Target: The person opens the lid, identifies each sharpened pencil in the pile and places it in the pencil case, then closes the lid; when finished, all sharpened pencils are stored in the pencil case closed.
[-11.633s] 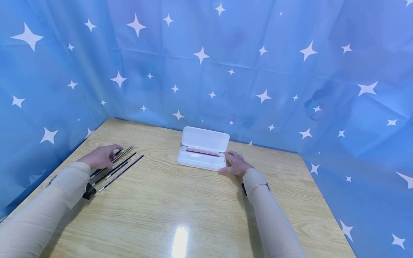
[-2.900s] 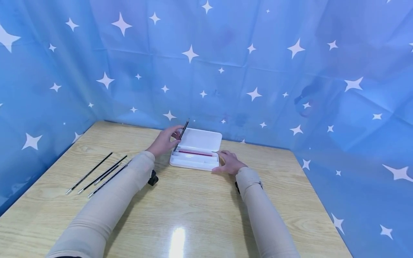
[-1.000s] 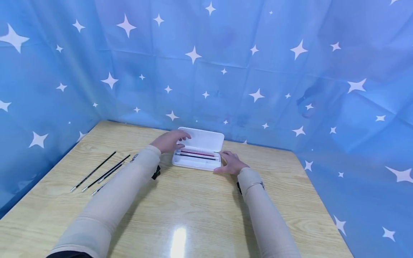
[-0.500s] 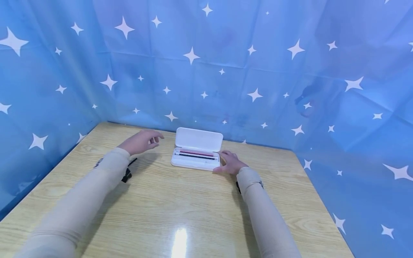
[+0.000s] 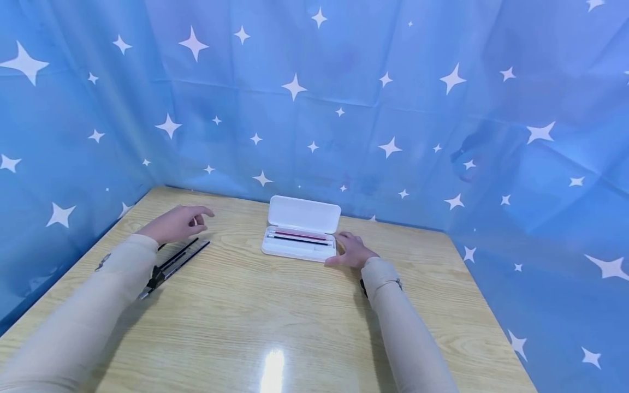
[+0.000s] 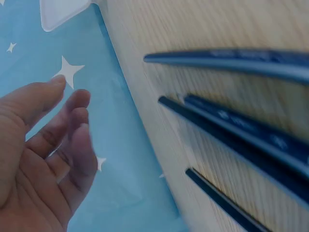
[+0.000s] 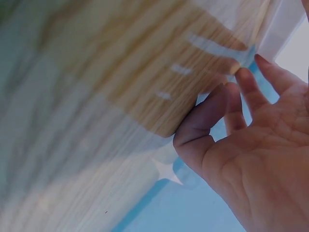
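Note:
My left hand (image 5: 178, 222) hovers above several dark pencils (image 5: 187, 258) at the table's left side, fingers loosely bent and holding nothing. In the left wrist view, bare space shows between the hand (image 6: 53, 150) and the pencils (image 6: 231, 130), which lie apart below it. A white pencil case (image 5: 300, 252) stands with its lid (image 5: 304, 214) up near the back edge. Inside it lie a red pencil (image 5: 295, 234) and a black pencil (image 5: 301, 240), side by side. My right hand (image 5: 352, 250) holds the case's right end, thumb at the front corner and fingers behind; the contact is partly hidden.
The wooden table (image 5: 255, 322) ends at the back against a blue star-patterned curtain (image 5: 314, 120). A bright reflection (image 5: 272, 371) lies on the tabletop near the front. My left sleeve (image 5: 83, 311) and a black wrist device (image 5: 156, 277) cover parts of the pencils.
A black pencil that my left hand held over the case now lies in it beside the red one. The emptied left hand has moved back left over the pencils. My right hand stays at the case.

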